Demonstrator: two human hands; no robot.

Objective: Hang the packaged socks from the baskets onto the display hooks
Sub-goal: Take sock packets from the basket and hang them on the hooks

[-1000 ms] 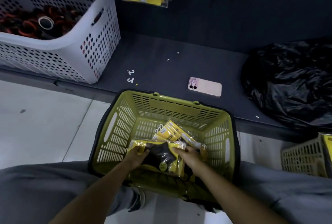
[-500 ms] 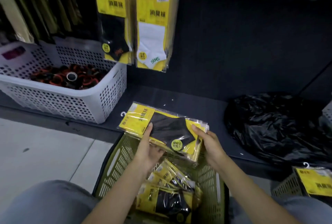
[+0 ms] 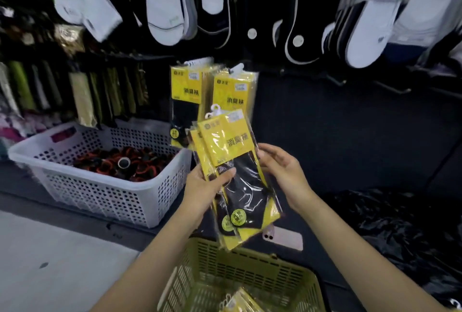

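I hold a small stack of yellow sock packs with black socks inside, upright and slightly tilted, white hanger tabs at the top. My left hand grips the stack's left edge, thumb across the front. My right hand holds the right edge. Just behind the stack, two matching yellow packs hang on display hooks. Below, the yellow-green basket holds more packs at the frame's bottom edge.
A white perforated basket of red-and-black rolls stands on the dark shelf at left. A pink phone lies on the shelf behind the green basket. A black plastic bag fills the right. White and black socks hang above.
Both hands lifted the sock packs out of the green basket and turned them from lying flat to upright, raising them toward the hanging packs. The view has tilted upward.
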